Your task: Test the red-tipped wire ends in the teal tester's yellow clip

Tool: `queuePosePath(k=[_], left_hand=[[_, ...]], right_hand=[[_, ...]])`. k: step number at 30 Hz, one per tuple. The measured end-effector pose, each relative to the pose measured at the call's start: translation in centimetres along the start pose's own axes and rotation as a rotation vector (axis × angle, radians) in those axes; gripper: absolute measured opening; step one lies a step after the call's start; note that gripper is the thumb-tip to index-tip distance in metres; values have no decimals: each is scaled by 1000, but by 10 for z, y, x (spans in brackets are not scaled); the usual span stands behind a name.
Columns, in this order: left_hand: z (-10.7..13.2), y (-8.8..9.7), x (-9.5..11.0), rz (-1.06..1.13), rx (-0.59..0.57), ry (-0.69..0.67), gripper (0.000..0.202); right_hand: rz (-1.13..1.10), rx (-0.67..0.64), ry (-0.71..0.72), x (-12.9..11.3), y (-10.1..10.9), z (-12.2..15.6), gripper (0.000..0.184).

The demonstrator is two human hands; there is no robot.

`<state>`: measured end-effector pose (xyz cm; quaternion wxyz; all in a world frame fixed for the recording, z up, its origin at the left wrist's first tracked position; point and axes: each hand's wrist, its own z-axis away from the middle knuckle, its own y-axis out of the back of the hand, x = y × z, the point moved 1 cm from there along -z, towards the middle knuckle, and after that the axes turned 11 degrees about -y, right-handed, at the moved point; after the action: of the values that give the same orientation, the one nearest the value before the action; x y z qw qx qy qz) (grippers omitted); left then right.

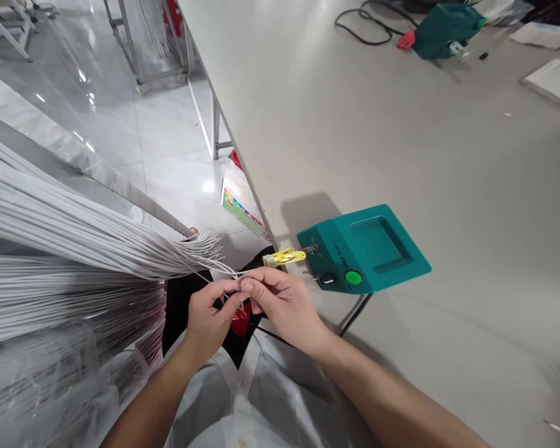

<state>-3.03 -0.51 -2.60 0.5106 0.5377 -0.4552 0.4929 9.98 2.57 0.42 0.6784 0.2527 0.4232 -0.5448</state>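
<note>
The left hand (210, 317) and right hand (282, 305) meet fingertip to fingertip, each grip pinched closed on thin white wires (226, 268). These lead left into a thick wire bundle (98, 239). Just past the right hand, a yellow clip (290, 256) juts from a teal device (340, 255) on the table (448, 162); farther off stands a second teal device (441, 31).

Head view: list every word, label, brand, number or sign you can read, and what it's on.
Nothing reads with certainty.
Teal device: dark lettering by the green button, too blurred to read.
Same device: small marks beside its controls, too small.
Box: coloured print, too small.
</note>
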Motion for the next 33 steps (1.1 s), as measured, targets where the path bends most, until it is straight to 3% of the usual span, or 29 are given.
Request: queuePosePath(k=[8,22,28,33], left_hand=[[-6,1,0,113,70,-9,10],[-4,7,12,97,-8,12,16],[-1,8,14,71,-91,4,19],[1,11,14,48,-97,-10,18]], right_hand=[[-82,-7,4,0,0,1,26],[-42,-41,-13,-5,-2,7,46],[-1,-97,-16,-4,-1,6,29],[270,-4,85,-7,2,7,20]])
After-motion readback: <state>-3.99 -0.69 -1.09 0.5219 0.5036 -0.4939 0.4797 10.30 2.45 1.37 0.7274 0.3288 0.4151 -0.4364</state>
